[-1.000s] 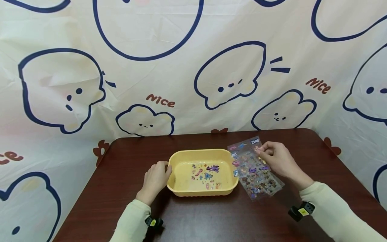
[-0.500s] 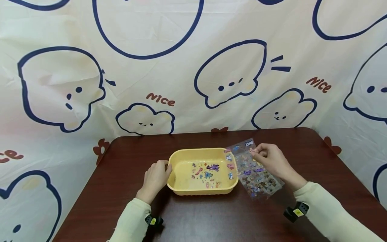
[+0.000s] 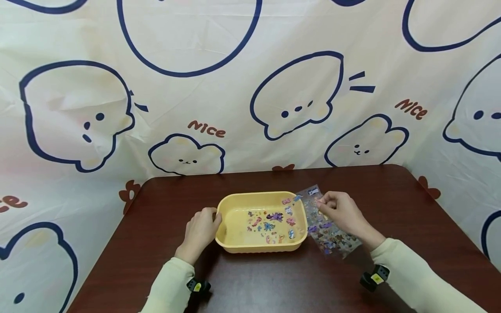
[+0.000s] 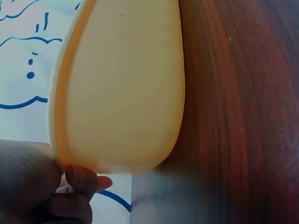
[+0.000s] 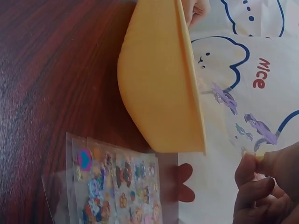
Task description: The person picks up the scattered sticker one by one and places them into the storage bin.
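Observation:
A yellow plastic basin [image 3: 260,249] stands on the table, with loose colourful stickers [image 3: 269,226] on its floor. My left hand [image 3: 198,232] grips its left rim; in the left wrist view, fingers [image 4: 81,177] curl at that end of the basin [image 4: 121,93]. My right hand [image 3: 344,213] pinches a clear sticker sheet [image 3: 289,211] by its right edge, and the sheet reaches over the basin's right side. In the right wrist view, purple figures show on this see-through sheet [image 5: 225,99]. Further sticker sheets [image 5: 124,186] are below it, beside the basin.
The dark wooden table [image 3: 250,287] reaches back to a cartoon-printed cloth [image 3: 235,100] that hangs behind and along both sides. Black wrist cameras [image 3: 198,285] sit on both sleeves.
My right hand has moved left and slightly down. The pinched sticker sheet has slid from beside the basin to over its right part. The left hand stays at the rim.

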Tool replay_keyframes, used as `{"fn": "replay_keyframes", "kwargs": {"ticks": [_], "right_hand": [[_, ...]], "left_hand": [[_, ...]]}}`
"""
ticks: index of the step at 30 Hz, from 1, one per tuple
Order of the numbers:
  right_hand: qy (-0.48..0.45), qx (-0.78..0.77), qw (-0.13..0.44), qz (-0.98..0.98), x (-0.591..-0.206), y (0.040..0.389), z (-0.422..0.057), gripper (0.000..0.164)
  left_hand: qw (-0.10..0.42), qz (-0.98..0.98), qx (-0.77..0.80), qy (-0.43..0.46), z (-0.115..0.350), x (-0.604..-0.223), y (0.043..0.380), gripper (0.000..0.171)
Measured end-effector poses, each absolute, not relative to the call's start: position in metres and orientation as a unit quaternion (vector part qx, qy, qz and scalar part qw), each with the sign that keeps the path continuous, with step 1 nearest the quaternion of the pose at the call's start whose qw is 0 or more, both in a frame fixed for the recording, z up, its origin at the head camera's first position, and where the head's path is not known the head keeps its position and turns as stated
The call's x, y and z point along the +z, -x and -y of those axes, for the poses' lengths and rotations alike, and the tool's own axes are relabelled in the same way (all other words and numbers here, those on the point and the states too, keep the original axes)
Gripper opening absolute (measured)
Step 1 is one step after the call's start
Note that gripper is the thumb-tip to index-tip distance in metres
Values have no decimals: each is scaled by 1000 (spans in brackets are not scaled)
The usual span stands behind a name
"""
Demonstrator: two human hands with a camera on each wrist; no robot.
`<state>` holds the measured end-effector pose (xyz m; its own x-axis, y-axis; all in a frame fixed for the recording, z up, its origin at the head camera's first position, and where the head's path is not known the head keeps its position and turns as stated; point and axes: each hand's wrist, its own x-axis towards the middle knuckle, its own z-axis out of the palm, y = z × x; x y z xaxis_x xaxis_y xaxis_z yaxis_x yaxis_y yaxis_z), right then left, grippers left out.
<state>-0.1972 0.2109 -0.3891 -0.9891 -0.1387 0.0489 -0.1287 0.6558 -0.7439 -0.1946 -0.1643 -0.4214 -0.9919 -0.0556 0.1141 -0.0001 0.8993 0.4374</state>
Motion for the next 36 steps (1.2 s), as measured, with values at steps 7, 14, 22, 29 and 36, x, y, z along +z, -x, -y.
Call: {"fn": "replay_keyframes", "kwargs": {"ticks": [7, 14, 22, 29, 36], "right_hand": [[75, -411, 11, -908, -393, 197, -203, 17], [70, -407, 15, -911, -392, 197, -196, 16], [69, -402, 19, -913, -389, 196, -190, 15], [71, -391, 10, -918, -387, 197, -186, 15], [77, -391, 11, -917, -385, 199, -179, 16]], "left_hand": [[67, 972, -226, -12, 164, -423, 194, 31], [69, 971, -227, -13, 164, -422, 193, 31], [67, 972, -227, -14, 163, -424, 194, 32], [66, 972, -225, -15, 163, -423, 194, 32], [61, 972, -226, -16, 163, -421, 194, 32]]}}
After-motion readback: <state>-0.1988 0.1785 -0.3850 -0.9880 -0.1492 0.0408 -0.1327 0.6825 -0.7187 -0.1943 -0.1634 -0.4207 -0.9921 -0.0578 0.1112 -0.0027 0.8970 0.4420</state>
